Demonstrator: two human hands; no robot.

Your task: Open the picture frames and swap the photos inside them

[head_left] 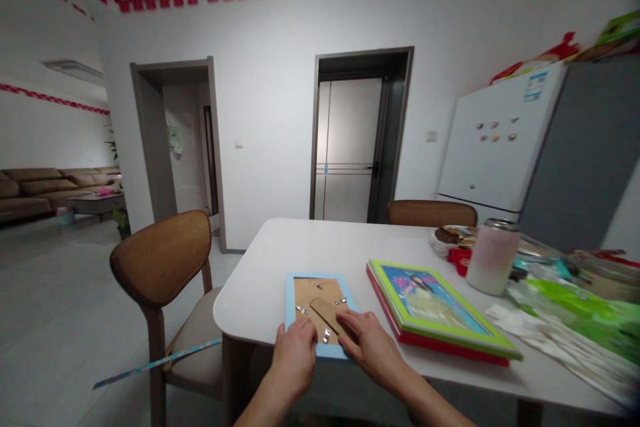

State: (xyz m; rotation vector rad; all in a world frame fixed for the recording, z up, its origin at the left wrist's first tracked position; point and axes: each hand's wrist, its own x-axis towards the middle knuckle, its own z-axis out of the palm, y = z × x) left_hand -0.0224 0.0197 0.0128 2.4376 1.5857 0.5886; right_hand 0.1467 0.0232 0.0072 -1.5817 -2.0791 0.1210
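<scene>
Lying back-up at the near edge of the white counter (300,247), the light-blue picture frame (290,300) shows a brown backing with metal clips and a slanted stand (324,309). The left hand (296,355) is at its near-left corner, fingers bent; whether they grip the rim, I cannot tell. The right hand (373,345) touches the stand's lower end, thumb and fingers slightly apart; whether it is pinched between them is unclear. The frame thus lies between and just beyond both hands. To its right, a green-framed picture (433,300) rests on a red frame (450,349), with a pink-and-white tumbler (493,257) and a green plastic bag (575,307) farther right. Wooden chairs (165,257) flank the counter; beyond are a grey-framed doorway (363,57), a white-fronted refrigerator (493,140) and, far left, a brown sofa (47,187).
</scene>
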